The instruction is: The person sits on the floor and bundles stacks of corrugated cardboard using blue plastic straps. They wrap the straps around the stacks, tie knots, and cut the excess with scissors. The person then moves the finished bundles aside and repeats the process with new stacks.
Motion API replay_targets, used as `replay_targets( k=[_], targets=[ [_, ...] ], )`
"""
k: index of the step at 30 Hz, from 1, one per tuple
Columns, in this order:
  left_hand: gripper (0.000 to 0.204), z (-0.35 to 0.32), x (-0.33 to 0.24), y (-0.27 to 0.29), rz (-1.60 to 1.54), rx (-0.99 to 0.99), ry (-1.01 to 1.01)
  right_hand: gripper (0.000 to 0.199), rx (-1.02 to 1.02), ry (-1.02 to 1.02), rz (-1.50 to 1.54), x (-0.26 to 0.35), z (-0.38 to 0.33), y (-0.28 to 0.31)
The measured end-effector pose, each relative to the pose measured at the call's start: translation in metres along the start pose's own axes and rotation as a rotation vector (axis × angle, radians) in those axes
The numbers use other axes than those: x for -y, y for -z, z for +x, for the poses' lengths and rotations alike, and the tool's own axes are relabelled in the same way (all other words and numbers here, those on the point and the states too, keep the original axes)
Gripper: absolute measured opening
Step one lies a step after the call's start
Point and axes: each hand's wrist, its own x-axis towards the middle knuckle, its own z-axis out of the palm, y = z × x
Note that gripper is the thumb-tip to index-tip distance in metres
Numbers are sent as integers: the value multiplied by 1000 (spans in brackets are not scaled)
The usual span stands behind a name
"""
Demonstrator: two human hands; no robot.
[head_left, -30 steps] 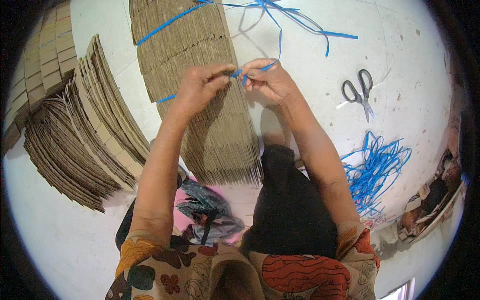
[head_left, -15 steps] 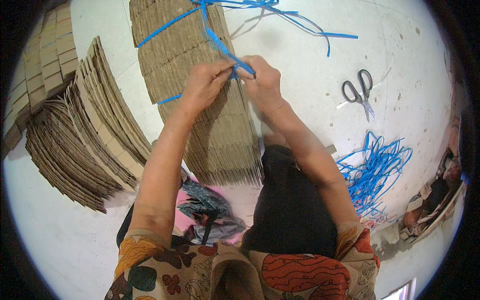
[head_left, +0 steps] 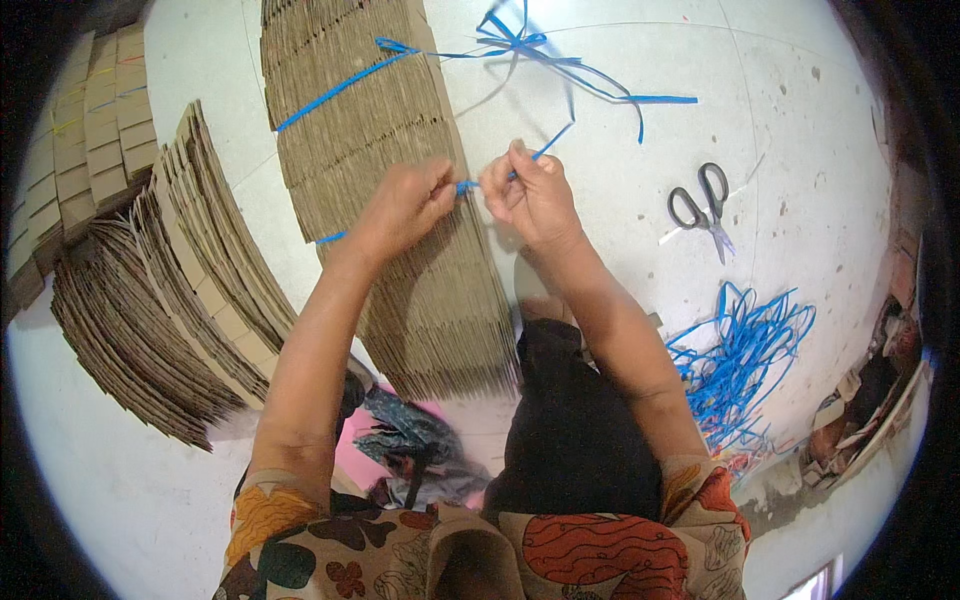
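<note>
A long stack of flattened brown cardboard (head_left: 400, 170) lies on the white floor in front of me. A blue plastic strap (head_left: 330, 95) crosses its far end and ends in a knot with loose tails. A second blue strap (head_left: 463, 187) runs across the stack's middle. My left hand (head_left: 405, 205) pinches this strap at the stack's right edge. My right hand (head_left: 530, 195) grips the strap's other end just beside it, and a short tail sticks up past my fingers. Both hands are nearly touching.
Scissors with black handles (head_left: 702, 208) lie on the floor to the right. A tangle of blue straps (head_left: 745, 355) sits at the right, near debris by the wall. Fanned piles of cardboard (head_left: 150, 300) fill the left. A pink and dark cloth (head_left: 410, 445) lies by my knees.
The strap ends that rose up over the stack half a second ago are now pulled down short between my hands. Both hands have stayed at the stack's right edge.
</note>
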Motion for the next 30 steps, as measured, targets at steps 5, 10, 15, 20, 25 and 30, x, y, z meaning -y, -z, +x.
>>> replay_targets(
  k=[5, 10, 15, 20, 25, 30],
  targets=[
    [10, -14, 7, 5, 262, 26, 54, 44, -221, -12, -473, -50, 16, 59],
    [25, -30, -4, 9, 478, 87, 18, 37, -347, -131, -332, -16, 16, 31],
    [55, -11, -52, 3, 585, -84, -432, 27, -140, 276, 178, 55, -13, 106],
    [29, 30, -44, -9, 607, 153, -136, 17, -348, 486, -91, 130, -49, 81],
    [10, 48, -35, -18, 362, 67, -22, 25, -1169, 759, -1427, 126, -76, 216],
    [11, 54, -54, -14, 413, 124, -125, 22, -1151, 627, -1670, 99, -102, 247]
  ],
)
